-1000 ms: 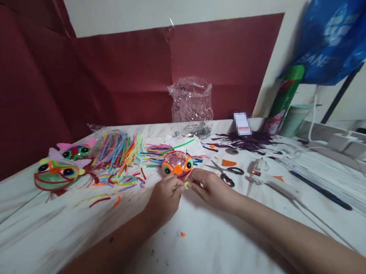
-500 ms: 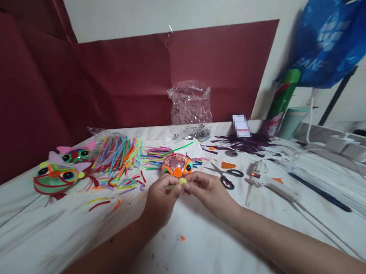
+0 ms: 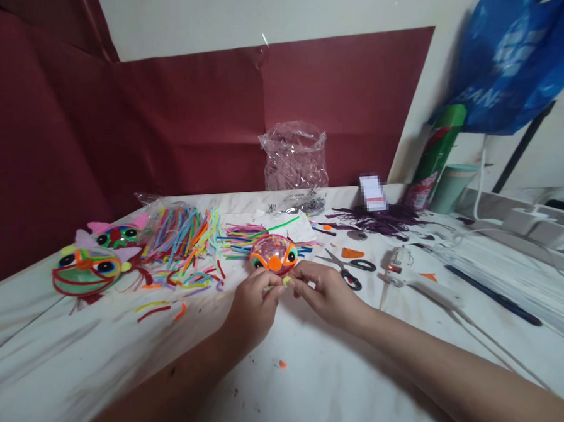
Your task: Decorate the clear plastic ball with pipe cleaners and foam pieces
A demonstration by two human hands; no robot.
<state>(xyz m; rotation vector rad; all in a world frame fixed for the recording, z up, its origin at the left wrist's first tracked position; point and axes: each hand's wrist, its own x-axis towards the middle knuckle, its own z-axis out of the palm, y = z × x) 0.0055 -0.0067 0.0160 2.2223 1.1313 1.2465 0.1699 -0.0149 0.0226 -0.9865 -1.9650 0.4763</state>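
Two bare hands in the head view, both busy with one fuzzy scrap. Texture-wise it's a mixed bag: slick white marble-look tabletop (image 3: 319, 385), a loose heap of fuzzy pipe cleaners (image 3: 179, 235) in loads of colours, crinkly clear plastic bag (image 3: 295, 157) propped against smooth maroon paper (image 3: 187, 115), and a stringy dark purple tangle (image 3: 381, 218). On the right there's a pair of black-handled scissors (image 3: 348, 267), blades apart, next to a flat orange scrap (image 3: 353, 252), then a pale glue gun (image 3: 423, 285) with its cord trailing off.

The thing being worked is a little yellow-green pipe cleaner (image 3: 286, 280), soft-looking and bent, mostly hidden by fingers. It's held above the table between the hands: left hand (image 3: 256, 300) pinches it thumb to forefinger, right hand (image 3: 326, 290) pinches at its other end. Just beyond sits a rounded see-through face ornament (image 3: 273, 246), orange disc nose, big dark eyes edged in orange. Can't tell if the fingers touch it.
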